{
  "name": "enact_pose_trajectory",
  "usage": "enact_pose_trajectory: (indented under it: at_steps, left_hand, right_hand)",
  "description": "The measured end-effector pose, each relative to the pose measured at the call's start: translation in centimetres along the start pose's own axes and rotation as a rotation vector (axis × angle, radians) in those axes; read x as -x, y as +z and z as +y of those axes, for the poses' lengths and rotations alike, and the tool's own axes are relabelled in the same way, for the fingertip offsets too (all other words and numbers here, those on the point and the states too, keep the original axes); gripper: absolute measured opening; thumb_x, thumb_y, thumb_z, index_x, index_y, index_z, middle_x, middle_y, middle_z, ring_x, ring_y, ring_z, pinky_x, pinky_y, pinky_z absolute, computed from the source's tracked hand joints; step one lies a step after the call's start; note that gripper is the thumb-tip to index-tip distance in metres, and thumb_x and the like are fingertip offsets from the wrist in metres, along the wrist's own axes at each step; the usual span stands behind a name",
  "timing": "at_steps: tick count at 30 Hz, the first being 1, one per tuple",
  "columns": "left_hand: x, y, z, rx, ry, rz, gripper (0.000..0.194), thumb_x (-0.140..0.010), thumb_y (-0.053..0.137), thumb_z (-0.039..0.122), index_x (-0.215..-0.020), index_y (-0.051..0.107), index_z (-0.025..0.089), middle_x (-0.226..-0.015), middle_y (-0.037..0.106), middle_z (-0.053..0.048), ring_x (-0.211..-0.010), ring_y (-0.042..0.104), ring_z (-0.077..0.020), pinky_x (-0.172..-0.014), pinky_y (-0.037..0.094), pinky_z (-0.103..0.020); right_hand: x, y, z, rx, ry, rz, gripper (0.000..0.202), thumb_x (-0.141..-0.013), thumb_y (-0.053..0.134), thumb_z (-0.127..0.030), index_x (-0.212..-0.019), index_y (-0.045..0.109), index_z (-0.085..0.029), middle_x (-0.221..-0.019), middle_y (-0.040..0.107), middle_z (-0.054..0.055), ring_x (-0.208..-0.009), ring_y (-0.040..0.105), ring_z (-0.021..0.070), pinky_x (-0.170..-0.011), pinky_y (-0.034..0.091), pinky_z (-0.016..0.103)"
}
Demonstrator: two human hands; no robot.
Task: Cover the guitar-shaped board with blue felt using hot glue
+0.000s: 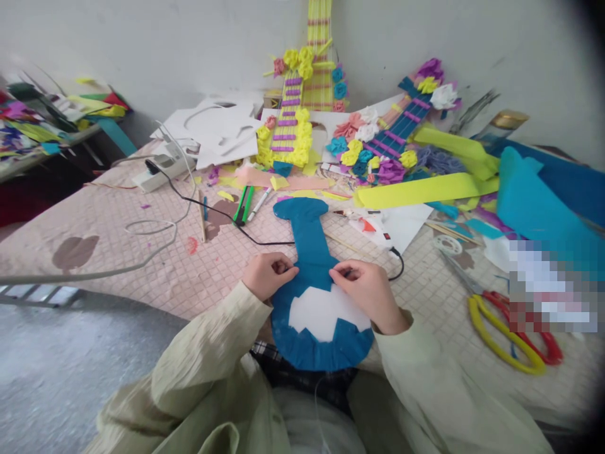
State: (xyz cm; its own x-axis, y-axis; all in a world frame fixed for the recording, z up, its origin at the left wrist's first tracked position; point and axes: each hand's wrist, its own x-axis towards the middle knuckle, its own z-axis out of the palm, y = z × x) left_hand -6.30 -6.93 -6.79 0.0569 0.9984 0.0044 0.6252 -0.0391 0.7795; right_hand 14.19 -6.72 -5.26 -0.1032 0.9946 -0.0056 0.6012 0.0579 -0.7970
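A guitar-shaped cutout [309,243] lies at the table's front edge, its neck pointing away from me. Blue paper wraps it, and a jagged white patch [319,312] shows in the middle of its round body. My left hand [268,275] pinches the blue edge on the left, where neck meets body. On the opposite side my right hand [368,291] pinches the edge between thumb and index finger. Beyond the cutout's head are a green cutter [244,205] and a white pen [259,204].
Large scissors [505,328] with red and yellow handles lie at right. A glue gun [371,228] with a black cable is beyond my right hand. Flower-decorated paper instruments [288,120] stand at the back. A power strip [165,167] sits back left; blue paper [539,195] lies right.
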Motion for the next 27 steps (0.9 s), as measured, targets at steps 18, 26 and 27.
enact_pose_trajectory:
  at_steps: [18, 26, 27]
  left_hand:
    - [-0.2, 0.3, -0.4, 0.034, 0.026, 0.026, 0.019, -0.068, 0.061, 0.032, -0.063, 0.059, 0.014, -0.047, 0.042, 0.005, -0.044, 0.036, -0.0058, -0.042, 0.028, -0.017]
    - [-0.2, 0.1, -1.2, 0.143, 0.075, 0.048, 0.016, -0.071, 0.061, 0.028, -0.073, 0.054, 0.014, -0.051, 0.041, 0.006, -0.047, 0.037, -0.0060, -0.045, 0.031, -0.018]
    - [0.0, 0.1, -1.2, 0.148, 0.085, 0.060, 0.015, -0.073, 0.059, 0.028, -0.075, 0.055, 0.014, -0.053, 0.041, 0.005, -0.047, 0.037, -0.0062, -0.045, 0.031, -0.018]
  right_hand:
    - [-0.2, 0.2, 0.5, 0.006, -0.059, 0.014, 0.012, -0.070, 0.057, -0.028, -0.065, 0.065, -0.020, -0.062, 0.066, 0.001, -0.050, 0.057, 0.0135, -0.052, 0.044, 0.026]
    - [-0.2, 0.3, 0.6, 0.011, -0.040, 0.005, 0.012, -0.070, 0.057, -0.028, -0.065, 0.065, -0.020, -0.062, 0.066, 0.001, -0.052, 0.058, 0.0140, -0.053, 0.045, 0.027]
    - [-0.2, 0.3, 0.6, 0.013, -0.040, 0.006, 0.012, -0.070, 0.057, -0.028, -0.065, 0.065, -0.020, -0.062, 0.066, 0.001, -0.051, 0.058, 0.0140, -0.053, 0.045, 0.027]
